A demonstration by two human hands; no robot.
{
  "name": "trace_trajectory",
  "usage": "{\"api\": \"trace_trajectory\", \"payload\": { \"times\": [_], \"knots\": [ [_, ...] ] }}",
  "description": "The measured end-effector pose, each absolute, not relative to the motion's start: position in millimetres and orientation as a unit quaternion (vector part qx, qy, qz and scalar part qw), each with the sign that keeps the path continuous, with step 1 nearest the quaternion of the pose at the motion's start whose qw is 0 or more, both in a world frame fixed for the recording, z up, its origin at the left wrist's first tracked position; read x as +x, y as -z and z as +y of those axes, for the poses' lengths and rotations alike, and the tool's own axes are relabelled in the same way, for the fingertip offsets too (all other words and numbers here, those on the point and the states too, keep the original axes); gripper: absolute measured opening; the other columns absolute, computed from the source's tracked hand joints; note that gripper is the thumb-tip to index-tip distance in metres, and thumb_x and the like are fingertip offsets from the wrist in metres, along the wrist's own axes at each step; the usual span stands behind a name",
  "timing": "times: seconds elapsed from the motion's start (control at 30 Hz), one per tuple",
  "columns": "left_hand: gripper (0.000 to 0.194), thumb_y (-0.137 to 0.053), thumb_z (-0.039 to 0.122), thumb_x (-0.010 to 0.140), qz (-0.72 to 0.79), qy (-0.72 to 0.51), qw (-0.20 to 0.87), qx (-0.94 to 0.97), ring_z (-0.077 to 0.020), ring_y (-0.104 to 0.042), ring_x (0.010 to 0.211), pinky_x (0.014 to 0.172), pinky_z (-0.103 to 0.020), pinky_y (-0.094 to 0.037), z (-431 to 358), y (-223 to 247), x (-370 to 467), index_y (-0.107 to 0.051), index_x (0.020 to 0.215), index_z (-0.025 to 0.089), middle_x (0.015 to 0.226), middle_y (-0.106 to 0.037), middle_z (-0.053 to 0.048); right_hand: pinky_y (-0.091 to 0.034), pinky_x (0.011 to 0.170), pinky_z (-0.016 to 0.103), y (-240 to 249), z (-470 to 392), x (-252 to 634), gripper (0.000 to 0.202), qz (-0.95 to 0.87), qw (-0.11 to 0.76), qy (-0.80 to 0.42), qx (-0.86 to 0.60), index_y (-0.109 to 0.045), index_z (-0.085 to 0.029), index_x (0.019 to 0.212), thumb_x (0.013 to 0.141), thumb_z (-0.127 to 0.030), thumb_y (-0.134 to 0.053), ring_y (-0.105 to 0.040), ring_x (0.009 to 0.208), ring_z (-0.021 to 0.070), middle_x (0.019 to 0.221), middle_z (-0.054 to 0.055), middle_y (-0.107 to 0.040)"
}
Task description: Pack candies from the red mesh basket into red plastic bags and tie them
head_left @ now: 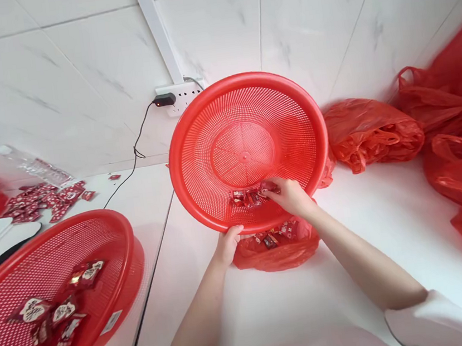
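A round red plastic mesh basket (241,90) is tilted toward me above the white table. My left hand (228,246) grips its near rim, thumb over the edge. Inside, my right hand (288,194) has its fingers closed around a small red wrapped packet (267,189). Beside those fingers, a few more small red packets (245,198) lie against the lower wall of the basket. Beneath the basket, a red plastic bag (275,258) stands open with small wrapped packets (270,240) in it, partly hidden by the rim.
A second red mesh basket (126,230) at the left holds several dark red packets (64,311). Behind it lies a pile of small red packets (32,202). Red plastic bags (373,130) crowd the right. A black cable (141,129) runs from a power strip (181,96).
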State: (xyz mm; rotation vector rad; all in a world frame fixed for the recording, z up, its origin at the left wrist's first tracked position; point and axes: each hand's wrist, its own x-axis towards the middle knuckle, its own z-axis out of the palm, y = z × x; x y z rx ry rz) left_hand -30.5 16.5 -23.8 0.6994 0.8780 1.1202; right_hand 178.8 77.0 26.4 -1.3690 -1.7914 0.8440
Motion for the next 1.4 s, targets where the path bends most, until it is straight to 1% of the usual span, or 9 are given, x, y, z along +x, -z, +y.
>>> {"api": "trace_trajectory", "payload": {
  "times": [0.17,0.4,0.5,0.77,1.0,1.1,1.23,1.33,1.4],
  "knots": [
    [0.03,-0.066,0.026,0.067,0.407,-0.53,0.673,0.317,-0.0329,-0.066,0.101,0.082,-0.044,-0.055,22.7,18.7,-36.0,-0.07,0.094,0.013,0.098,-0.073,-0.01,-0.053,0.073,0.03,-29.5,80.9,188.3,0.04,-0.544,0.446,-0.565,-0.432,-0.063,-0.016,0.096,0.068,-0.039,-0.078,-0.067,0.083,0.0183,0.091,0.005,-0.07],
    [0.028,-0.063,0.023,0.068,0.397,-0.561,0.662,0.301,-0.0314,-0.068,0.098,0.082,-0.043,-0.056,26.5,11.2,-42.3,-0.07,0.094,0.014,0.097,-0.074,-0.009,-0.051,0.08,0.031,-47.0,70.7,190.4,0.031,-0.548,0.444,-0.602,-0.374,-0.064,-0.017,0.09,0.071,-0.038,-0.077,-0.066,0.085,0.0162,0.091,0.004,-0.07],
    [0.028,-0.064,0.023,0.068,0.404,-0.569,0.65,0.3,-0.0319,-0.068,0.098,0.084,-0.045,-0.055,26.9,10.9,-43.9,-0.069,0.093,0.012,0.098,-0.074,-0.01,-0.051,0.085,0.033,-59.6,65.3,195.6,0.032,-0.61,0.371,-0.597,-0.366,-0.066,-0.016,0.094,0.074,-0.04,-0.073,-0.066,0.088,0.0177,0.093,0.005,-0.07],
    [0.033,-0.067,0.024,0.069,0.397,-0.582,0.646,0.295,-0.0326,-0.066,0.102,0.091,-0.049,-0.052,27.1,13.6,-43.1,-0.067,0.1,0.012,0.103,-0.073,-0.011,-0.052,0.086,0.034,-83.9,52.5,224.5,0.032,-0.791,0.128,-0.445,-0.4,-0.065,-0.028,0.114,0.083,-0.032,-0.062,-0.067,0.097,0.0204,0.111,0.001,-0.07],
    [0.033,-0.069,0.024,0.072,0.376,-0.531,0.686,0.327,-0.0324,-0.063,0.108,0.091,-0.048,-0.051,16.9,14.7,-33.1,-0.067,0.104,0.015,0.109,-0.071,-0.01,-0.052,0.084,0.033,-82.6,45.8,209.8,0.023,-0.794,0.236,-0.252,-0.501,-0.064,-0.024,0.107,0.09,-0.035,-0.053,-0.067,0.096,0.02,0.106,0.004,-0.071],
    [0.032,-0.068,0.026,0.074,0.363,-0.503,0.707,0.34,-0.0342,-0.061,0.112,0.091,-0.049,-0.051,8.9,13.3,-26.3,-0.067,0.104,0.015,0.108,-0.072,-0.009,-0.05,0.089,0.036,-67.7,46.4,188.2,0.036,-0.819,0.209,-0.226,-0.484,-0.056,-0.022,0.125,0.09,-0.031,-0.054,-0.065,0.104,0.0227,0.118,0.009,-0.067],
    [0.031,-0.067,0.023,0.074,0.366,-0.497,0.711,0.337,-0.0369,-0.06,0.112,0.088,-0.051,-0.051,5.6,12.9,-24.0,-0.066,0.104,0.017,0.103,-0.073,-0.007,-0.04,0.103,0.044,-49.6,47.1,170.0,0.047,-0.856,0.162,-0.181,-0.456,-0.046,-0.019,0.138,0.092,-0.026,-0.05,-0.05,0.126,0.0279,0.138,0.013,-0.052],
    [0.034,-0.065,0.024,0.075,0.368,-0.501,0.706,0.338,-0.0353,-0.062,0.108,0.086,-0.049,-0.052,9.7,15.2,-27.2,-0.065,0.108,0.015,0.105,-0.072,-0.008,-0.043,0.098,0.044,-48.8,46.6,171.7,0.053,-0.87,0.126,-0.214,-0.426,-0.05,-0.019,0.135,0.086,-0.037,-0.06,-0.054,0.119,0.0294,0.131,0.013,-0.057],
    [0.035,-0.067,0.024,0.074,0.376,-0.514,0.692,0.34,-0.0337,-0.064,0.105,0.084,-0.047,-0.054,13.9,16.2,-30.3,-0.065,0.107,0.014,0.105,-0.072,-0.009,-0.047,0.09,0.037,-53.2,46.7,176.3,0.044,-0.876,0.119,-0.239,-0.403,-0.058,-0.023,0.126,0.082,-0.03,-0.064,-0.06,0.108,0.0259,0.119,0.009,-0.065]
  ]
}}
